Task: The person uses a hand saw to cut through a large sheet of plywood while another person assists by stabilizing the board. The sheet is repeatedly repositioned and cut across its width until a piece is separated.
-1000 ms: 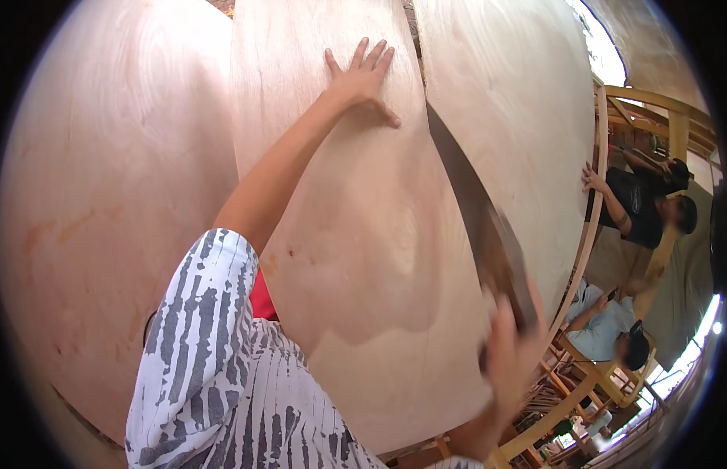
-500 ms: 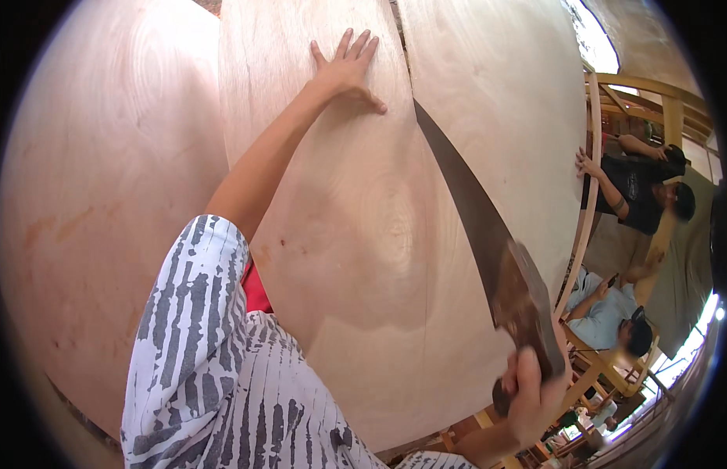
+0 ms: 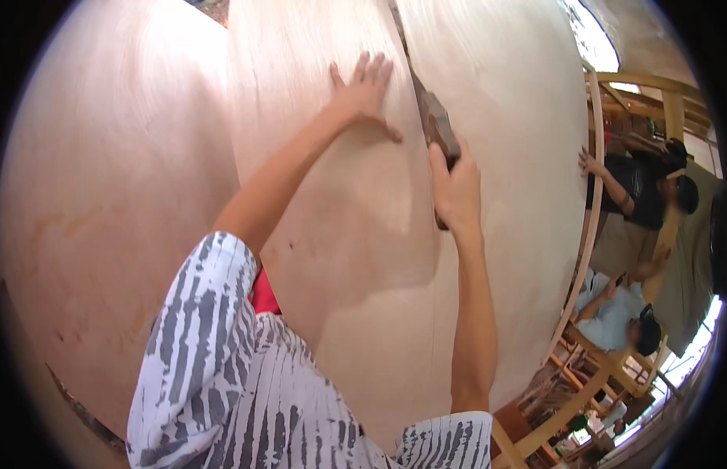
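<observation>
My right hand is wrapped round the dark wooden handle of a hand saw. Most of its blade is sunk in the cut, so only a short part shows beyond the handle. The cut runs through a pale plywood sheet, with a dark gap open at its far end. Left of the cut, my left hand lies on the sheet with its fingers spread, pressing on the surface and holding nothing.
Another pale wood sheet lies at the left. Beyond the right edge, a person in a dark shirt rests a hand at the sheet's rim. A second person in a light blue shirt sits near wooden frames.
My right hand has pushed the saw far forward along the cut, and most of the blade has gone out of sight. My left hand stays spread on the sheet.
</observation>
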The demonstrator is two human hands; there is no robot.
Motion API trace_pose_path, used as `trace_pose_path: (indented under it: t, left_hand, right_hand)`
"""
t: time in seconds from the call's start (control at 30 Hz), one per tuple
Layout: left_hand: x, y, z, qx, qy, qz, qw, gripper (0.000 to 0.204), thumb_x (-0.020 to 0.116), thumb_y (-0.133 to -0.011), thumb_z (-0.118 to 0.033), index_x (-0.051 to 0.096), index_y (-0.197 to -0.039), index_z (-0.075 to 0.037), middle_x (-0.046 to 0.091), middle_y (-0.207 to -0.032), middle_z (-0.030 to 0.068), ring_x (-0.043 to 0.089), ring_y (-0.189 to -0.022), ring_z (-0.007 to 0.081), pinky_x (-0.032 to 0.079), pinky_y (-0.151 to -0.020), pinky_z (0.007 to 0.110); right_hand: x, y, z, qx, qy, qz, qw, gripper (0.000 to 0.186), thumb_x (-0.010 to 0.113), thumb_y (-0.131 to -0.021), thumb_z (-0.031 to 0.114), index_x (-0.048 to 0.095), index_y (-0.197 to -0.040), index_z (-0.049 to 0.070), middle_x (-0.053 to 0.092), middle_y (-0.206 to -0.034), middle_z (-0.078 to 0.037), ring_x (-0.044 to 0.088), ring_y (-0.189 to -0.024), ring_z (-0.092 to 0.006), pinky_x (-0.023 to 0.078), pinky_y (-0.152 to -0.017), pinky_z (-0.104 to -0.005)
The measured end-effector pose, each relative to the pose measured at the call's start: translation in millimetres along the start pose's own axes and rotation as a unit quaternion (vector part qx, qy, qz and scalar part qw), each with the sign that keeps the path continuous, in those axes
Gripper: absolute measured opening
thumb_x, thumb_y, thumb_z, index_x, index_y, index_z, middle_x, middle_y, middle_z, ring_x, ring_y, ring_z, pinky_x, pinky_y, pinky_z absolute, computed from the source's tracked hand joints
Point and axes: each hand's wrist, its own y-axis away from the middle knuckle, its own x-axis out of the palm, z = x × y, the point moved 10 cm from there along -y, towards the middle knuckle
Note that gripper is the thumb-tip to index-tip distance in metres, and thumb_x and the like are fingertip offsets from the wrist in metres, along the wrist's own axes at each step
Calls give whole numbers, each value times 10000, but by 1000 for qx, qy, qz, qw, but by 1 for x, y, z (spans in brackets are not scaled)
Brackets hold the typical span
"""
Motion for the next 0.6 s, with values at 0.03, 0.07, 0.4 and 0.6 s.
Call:
trace_pose_path:
  t: [0.03, 0.07, 0.4, 0.6]
  left_hand:
    - [-1, -2, -1, 1, 8, 10, 1000, 1640, 865, -447, -822, 85, -1696, -98, 47, -1780, 109, -44, -1636, 341, 20, -1134, 863]
    - [3, -1, 3, 3, 3, 12, 1000, 1654, 868, -438, -819, 73, -1696, -97, 39, -1780, 108, -46, -1636, 339, 16, -1135, 862]
    - [17, 4, 13, -13, 20, 38, 999, 1658, 873, -431, -817, 59, -1701, -130, 10, -1781, 97, -69, -1636, 323, 12, -1149, 848]
    - [9, -7, 3, -16, 15, 31, 999, 1643, 885, -446, -790, 59, -1700, -121, 10, -1782, 102, -63, -1637, 327, 2, -1148, 850]
  right_hand:
    - [-4, 2, 1, 1, -7, -11, 1000, 449, 618, -1011, 252, 603, -1363, -27, 727, -1030, -264, 728, -940, -333, 542, -878, -415]
    - [-9, 9, 13, -10, -15, -10, 1000, 449, 618, -1011, 252, 603, -1363, -27, 727, -1030, -264, 728, -940, -333, 542, -878, -415]
    - [-90, 110, 22, 192, -60, 51, 978, 497, 614, -1034, 190, 535, -1459, -54, 702, -1259, -186, 650, -1113, -238, 493, -964, -346]
    - [-200, 225, 73, 314, -64, 11, 947, 495, 633, -1010, 121, 539, -1456, -71, 682, -1144, -132, 544, -817, -108, 421, -710, -250]
